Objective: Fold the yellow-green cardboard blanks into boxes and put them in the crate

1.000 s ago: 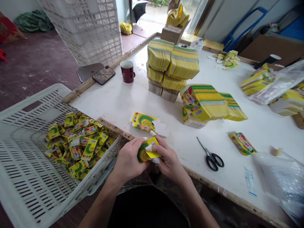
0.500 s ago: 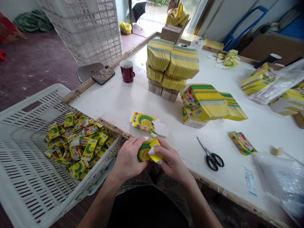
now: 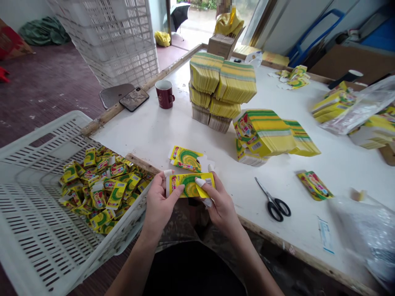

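Observation:
A small yellow-and-green crayon box (image 3: 189,183) is held level between both hands, just over the table's front edge. My left hand (image 3: 161,198) grips its left end, thumb on the front face. At the right end, near the barcode, my right hand (image 3: 219,200) pinches the box, its thumb wrapped in white tape. Some fingers behind the box are hidden. Just beyond it, a flattened box (image 3: 187,158) lies on the white table (image 3: 132,133). To my left, a white plastic crate (image 3: 40,230) holds many similar small boxes (image 3: 105,185).
Stacks of flat box blanks (image 3: 220,82) stand mid-table, with another stack (image 3: 265,131) nearer. Black-handled scissors (image 3: 275,205) lie right of my hands. A maroon mug (image 3: 164,96) and a phone (image 3: 134,98) sit at left. Clear plastic bags (image 3: 367,230) lie at right.
Both hands have turned the box so its long printed face shows level. My left hand has shifted to its left end; my right hand stays at the barcode end.

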{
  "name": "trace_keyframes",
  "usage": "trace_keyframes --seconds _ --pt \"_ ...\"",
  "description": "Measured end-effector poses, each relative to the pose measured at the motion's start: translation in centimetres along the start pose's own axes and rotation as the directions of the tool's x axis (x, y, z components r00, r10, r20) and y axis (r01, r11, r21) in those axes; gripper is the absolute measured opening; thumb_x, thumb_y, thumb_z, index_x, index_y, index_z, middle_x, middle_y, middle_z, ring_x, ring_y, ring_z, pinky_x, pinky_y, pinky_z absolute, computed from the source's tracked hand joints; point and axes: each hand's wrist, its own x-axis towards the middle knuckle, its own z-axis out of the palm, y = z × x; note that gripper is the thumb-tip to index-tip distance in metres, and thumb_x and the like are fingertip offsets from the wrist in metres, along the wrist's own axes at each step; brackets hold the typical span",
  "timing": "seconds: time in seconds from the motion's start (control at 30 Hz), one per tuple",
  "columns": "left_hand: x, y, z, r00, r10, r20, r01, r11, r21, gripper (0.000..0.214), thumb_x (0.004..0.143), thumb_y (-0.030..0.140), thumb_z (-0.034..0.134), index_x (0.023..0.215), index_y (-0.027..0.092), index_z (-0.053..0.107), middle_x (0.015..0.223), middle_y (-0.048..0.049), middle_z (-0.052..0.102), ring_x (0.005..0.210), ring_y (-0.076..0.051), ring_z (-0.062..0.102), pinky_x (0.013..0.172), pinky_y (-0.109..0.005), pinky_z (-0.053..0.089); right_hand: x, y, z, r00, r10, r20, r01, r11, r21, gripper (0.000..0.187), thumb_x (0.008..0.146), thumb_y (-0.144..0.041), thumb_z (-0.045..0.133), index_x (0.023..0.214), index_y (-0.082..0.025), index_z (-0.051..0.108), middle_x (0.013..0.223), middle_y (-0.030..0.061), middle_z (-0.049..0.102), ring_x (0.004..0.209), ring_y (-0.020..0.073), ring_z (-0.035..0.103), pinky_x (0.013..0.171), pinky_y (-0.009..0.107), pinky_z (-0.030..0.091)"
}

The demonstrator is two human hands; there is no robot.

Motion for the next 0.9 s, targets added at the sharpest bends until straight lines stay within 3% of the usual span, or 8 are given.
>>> trace_keyframes --seconds 0.13,0.27,0.67,0.9 --pt "-0.05 -0.14 0.02 0.999 -0.043 0.031 0.044 0.999 -0.029 0.046 0.076 0.028 0.072 0.116 0.020 0.050 0.095 -0.0011 0.072 0.082 -0.013 0.069 0.075 -0.022 0.055 -0.12 0.14 -0.11 1.000 0.002 0.026 -0.001 0.999 -0.046 0.036 0.088 -0.011 0.049 0.120 -0.025 0.053 0.150 0.0144 0.030 0.133 0.0286 0.043 0.094 0.040 0.050" --pt "-0.03 0.01 0.07 0.996 -0.074 0.057 0.078 0.995 -0.068 0.046 0.076 0.028 0.072 0.116 0.019 0.051 0.092 -0.0015 0.073 0.080 -0.014 0.070 0.074 -0.023 0.056 0.12 -0.02 -0.14 1.000 -0.013 0.025 0.014 1.000 -0.024 0.026 0.088 -0.013 0.051 0.113 -0.022 0.049 0.143 0.0177 0.038 0.135 0.0280 0.040 0.095 0.040 0.048" --pt "0.12 -0.02 0.08 0.996 -0.082 0.023 0.084 0.988 -0.129 0.039 0.073 0.028 0.074 0.104 0.017 0.054 0.079 -0.0006 0.072 0.068 -0.014 0.069 0.068 -0.024 0.056 0.26 -0.23 -0.45 1.000 0.004 0.026 -0.004 1.000 -0.015 0.009 0.088 -0.016 0.052 0.094 -0.022 0.051 0.140 0.0192 0.044 0.130 0.0264 0.047 0.090 0.035 0.049" --pt "0.19 0.14 0.10 0.997 -0.078 0.012 0.079 0.984 -0.158 0.037 0.072 0.026 0.075 0.102 0.018 0.053 0.077 0.0005 0.072 0.066 -0.013 0.069 0.067 -0.023 0.056 0.25 -0.42 -0.30 1.000 -0.007 0.023 0.007 1.000 0.018 0.005 0.089 -0.018 0.052 0.092 -0.022 0.052 0.136 0.0185 0.045 0.121 0.0246 0.054 0.087 0.034 0.049"
